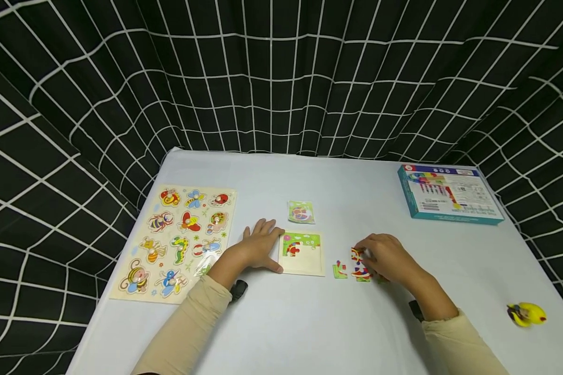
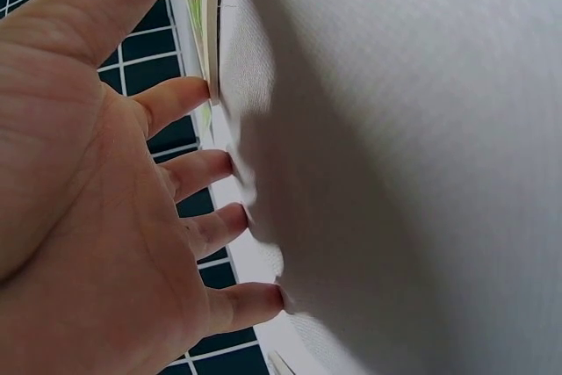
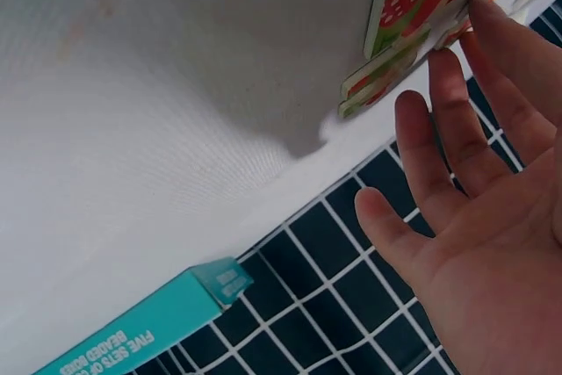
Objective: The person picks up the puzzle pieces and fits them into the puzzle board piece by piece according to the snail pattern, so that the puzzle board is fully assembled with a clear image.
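A small wooden puzzle board (image 1: 302,266) lies on the white table, with a few joined pieces (image 1: 292,248) in its upper left corner. My left hand (image 1: 261,247) is at the board's left edge, its fingers spread; in the left wrist view, the thumb and a fingertip meet the board's edge (image 2: 212,32). To the right, my right hand (image 1: 386,258) is over a group of loose puzzle pieces (image 1: 360,272). In the right wrist view, its thumb and fingertips pinch a jigsaw piece, mostly hidden, beside a strawberry-red piece (image 3: 406,2). One green piece (image 1: 340,271) lies apart, nearer the board.
On the left is a large insect peg board (image 1: 143,250). A small picture card (image 1: 301,212) lies behind the puzzle board. At the back right is a teal box (image 1: 450,195), and a yellow toy duck (image 1: 527,314) sits at the far right. Black gridded cloth (image 1: 281,88) surrounds the table.
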Tool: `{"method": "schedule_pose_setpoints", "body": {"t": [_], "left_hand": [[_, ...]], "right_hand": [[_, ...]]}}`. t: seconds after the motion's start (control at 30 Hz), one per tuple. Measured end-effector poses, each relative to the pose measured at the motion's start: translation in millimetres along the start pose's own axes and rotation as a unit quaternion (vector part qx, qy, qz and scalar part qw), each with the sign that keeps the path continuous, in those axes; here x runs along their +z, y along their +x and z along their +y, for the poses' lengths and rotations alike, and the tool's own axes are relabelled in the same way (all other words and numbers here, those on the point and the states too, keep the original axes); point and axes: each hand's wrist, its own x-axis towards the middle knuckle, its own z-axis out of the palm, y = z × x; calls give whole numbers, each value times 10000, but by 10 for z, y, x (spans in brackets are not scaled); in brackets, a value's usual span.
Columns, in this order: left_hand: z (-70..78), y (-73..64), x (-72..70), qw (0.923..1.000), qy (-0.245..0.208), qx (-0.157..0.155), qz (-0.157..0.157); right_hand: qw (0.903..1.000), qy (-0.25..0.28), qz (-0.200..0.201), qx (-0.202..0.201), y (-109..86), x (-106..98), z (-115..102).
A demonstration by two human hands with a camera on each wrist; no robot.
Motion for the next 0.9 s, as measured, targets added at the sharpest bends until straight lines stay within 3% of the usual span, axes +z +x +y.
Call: {"method": "schedule_pose_setpoints", "body": {"t": [0.47, 0.9], "left_hand": [[24, 12, -13, 9999, 135, -62, -56], [25, 9, 6, 9999, 82, -71, 18]], "right_hand": [[9999, 63, 132, 40, 37, -14, -126], [9913, 5, 231, -1297, 476, 68, -731]]}}
